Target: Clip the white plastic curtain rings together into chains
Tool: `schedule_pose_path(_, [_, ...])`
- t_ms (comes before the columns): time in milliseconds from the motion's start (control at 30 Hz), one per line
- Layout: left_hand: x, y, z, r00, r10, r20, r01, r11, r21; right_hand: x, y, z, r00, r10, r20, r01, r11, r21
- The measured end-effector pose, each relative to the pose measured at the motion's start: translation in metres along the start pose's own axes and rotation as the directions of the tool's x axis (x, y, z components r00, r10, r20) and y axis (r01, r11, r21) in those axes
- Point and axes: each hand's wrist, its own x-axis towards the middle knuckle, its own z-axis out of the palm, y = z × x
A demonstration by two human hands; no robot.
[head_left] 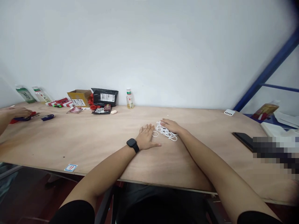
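My left hand (146, 139) lies flat on the table, fingers spread and thumb stretched to the right, with nothing in it. It wears a black watch (132, 143) on the wrist. Right beside its fingers is a bundle of white cord (166, 132), loosely heaped in loops, with one round loop reaching out toward the left hand. My right hand (172, 125) rests over the back right side of this bundle, its fingers extended and touching the cord rather than wrapped round it. Part of the cord is hidden beneath that hand.
Bottles, an open cardboard box (79, 98) and a black parcel bag (105, 97) stand along the wall. One bottle (130, 99) is behind my hands. At far left, another person's hand (22, 112) touches red and blue material. A dark phone (243, 140) lies at right.
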Motion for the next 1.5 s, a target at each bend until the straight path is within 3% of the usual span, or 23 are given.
schedule_pose_path(133, [0.0,0.003,-0.004,0.999,0.002,0.033,0.0,0.998,-0.067,-0.006,-0.031,0.014,0.992,-0.107,0.074,0.095,0.985,0.147])
schedule_pose_path(300, [-0.001,0.003,-0.007,0.999,-0.034,-0.004,0.034,0.993,-0.11,-0.023,-0.076,0.015,0.899,-0.391,0.197,0.32,0.894,0.313])
schedule_pose_path(500, [-0.002,-0.004,-0.012,0.999,-0.032,0.027,0.035,0.996,-0.083,-0.044,-0.098,0.008,0.847,-0.49,0.205,0.399,0.841,0.365])
schedule_pose_path(667, [-0.004,0.003,-0.016,0.997,0.08,-0.015,-0.081,0.991,-0.107,-0.062,-0.09,0.001,0.893,-0.433,0.125,0.387,0.878,0.282])
schedule_pose_path(867, [-0.007,0.012,-0.023,0.985,0.175,0.005,-0.172,0.973,-0.157,-0.076,-0.07,-0.008,0.974,-0.227,-0.027,0.227,0.945,0.235])
schedule_pose_path(1100, [-0.006,0.007,-0.024,0.977,0.207,-0.043,-0.211,0.949,-0.233,-0.075,-0.074,-0.003,0.967,-0.253,0.028,0.24,0.941,0.237])
schedule_pose_path(1333, [-0.005,0.004,-0.02,0.981,0.176,-0.076,-0.192,0.89,-0.414,-0.077,-0.081,-0.002,0.969,-0.243,0.033,0.224,0.931,0.288])
schedule_pose_path(1500, [-0.002,0.004,-0.018,0.972,0.105,-0.209,-0.181,0.904,-0.386,-0.075,-0.078,0.004,0.994,-0.077,-0.081,0.104,0.899,0.426])
